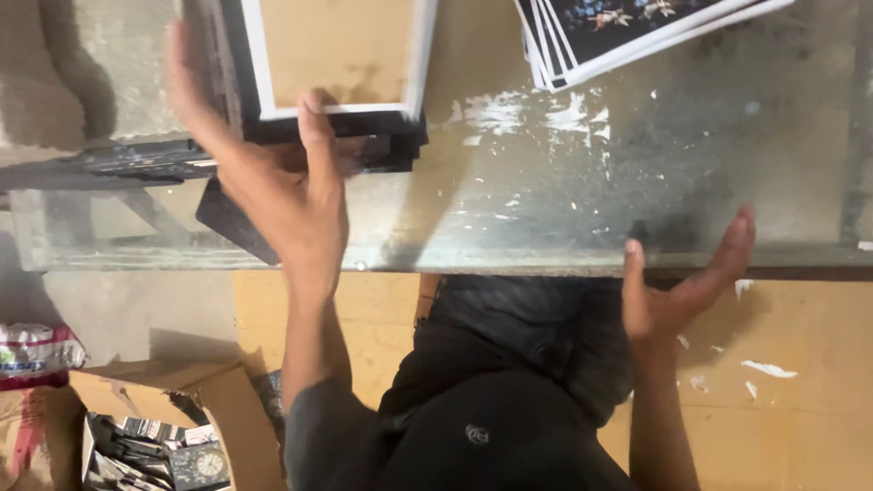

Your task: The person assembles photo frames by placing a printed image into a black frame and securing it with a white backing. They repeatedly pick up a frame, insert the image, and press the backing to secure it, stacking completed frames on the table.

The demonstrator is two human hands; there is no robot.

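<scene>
Dark-sleeved, the left hand (282,182) spreads its fingers over the near end of the stack of frames (332,82) at the glass table's (564,182) far-left — touching, not clamping — while the right hand (677,286) hangs open and empty, well apart.

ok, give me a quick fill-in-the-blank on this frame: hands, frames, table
1. The left hand rests on a stack of picture frames whose top frame has a ____ border.
2. The right hand is open at the table's near edge and holds ____.
3. The stack of dark floral prints lies at the table's far edge, nearer the ____ hand.
4. The table has a scuffed top made of ____.

Missing words: white; nothing; right; glass
</scene>
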